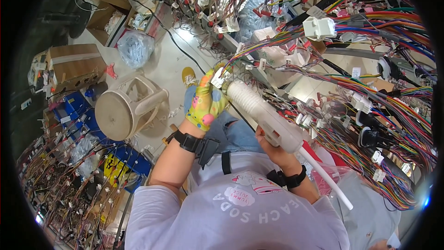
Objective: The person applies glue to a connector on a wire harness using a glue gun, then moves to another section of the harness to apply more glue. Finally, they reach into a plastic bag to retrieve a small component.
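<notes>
My left hand (203, 104), in a yellow glove with coloured spots, is closed on a white connector (219, 78) with thin coloured wires (252, 47) running from it up to the right. In my bare right hand (276, 152) is a whitish hot glue gun (267, 118), gripped low on its body. The gun's ribbed front end points up and left, and its tip is close beside the connector; whether they touch I cannot tell. A long white glue stick (329, 179) sticks out of the gun's back, slanting down to the right.
Thick wire harnesses (397, 97) with white connectors hang along the right and top. To the left stand a beige plastic stool (115, 113), a cardboard box (76, 65) and blue bins (76, 104). More wires (60, 194) crowd the lower left. Grey clothing of another person (370, 208) shows lower right.
</notes>
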### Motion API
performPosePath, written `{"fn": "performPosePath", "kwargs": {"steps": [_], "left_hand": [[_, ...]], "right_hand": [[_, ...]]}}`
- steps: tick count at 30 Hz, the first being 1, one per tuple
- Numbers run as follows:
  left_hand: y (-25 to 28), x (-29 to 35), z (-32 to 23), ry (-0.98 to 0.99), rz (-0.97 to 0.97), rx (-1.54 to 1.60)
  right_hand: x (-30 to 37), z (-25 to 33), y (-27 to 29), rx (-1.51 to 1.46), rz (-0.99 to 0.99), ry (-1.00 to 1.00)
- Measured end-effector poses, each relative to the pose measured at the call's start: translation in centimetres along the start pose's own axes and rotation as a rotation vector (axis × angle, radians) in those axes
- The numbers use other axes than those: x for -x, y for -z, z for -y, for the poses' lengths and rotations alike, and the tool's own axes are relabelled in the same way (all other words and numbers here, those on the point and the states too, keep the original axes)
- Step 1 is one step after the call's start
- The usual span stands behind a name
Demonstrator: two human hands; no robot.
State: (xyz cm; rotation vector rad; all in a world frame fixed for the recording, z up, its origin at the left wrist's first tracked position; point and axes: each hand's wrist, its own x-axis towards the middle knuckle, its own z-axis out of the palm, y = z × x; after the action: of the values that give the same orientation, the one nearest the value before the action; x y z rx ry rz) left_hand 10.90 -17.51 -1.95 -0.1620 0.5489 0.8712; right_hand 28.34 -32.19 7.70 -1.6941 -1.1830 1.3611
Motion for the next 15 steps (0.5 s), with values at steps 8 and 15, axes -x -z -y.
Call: {"fn": "performPosePath", "kwargs": {"steps": [8,15], "left_hand": [[0.3,0.4,0.1,-0.010,0.040,0.000],[0.3,0.4,0.0,0.003,0.070,0.034]], "right_hand": [[-0.1,1.0,0.2,0.113,-0.027,0.100],[-0.2,1.2,0.1,0.078,-0.039,0.102]]}}
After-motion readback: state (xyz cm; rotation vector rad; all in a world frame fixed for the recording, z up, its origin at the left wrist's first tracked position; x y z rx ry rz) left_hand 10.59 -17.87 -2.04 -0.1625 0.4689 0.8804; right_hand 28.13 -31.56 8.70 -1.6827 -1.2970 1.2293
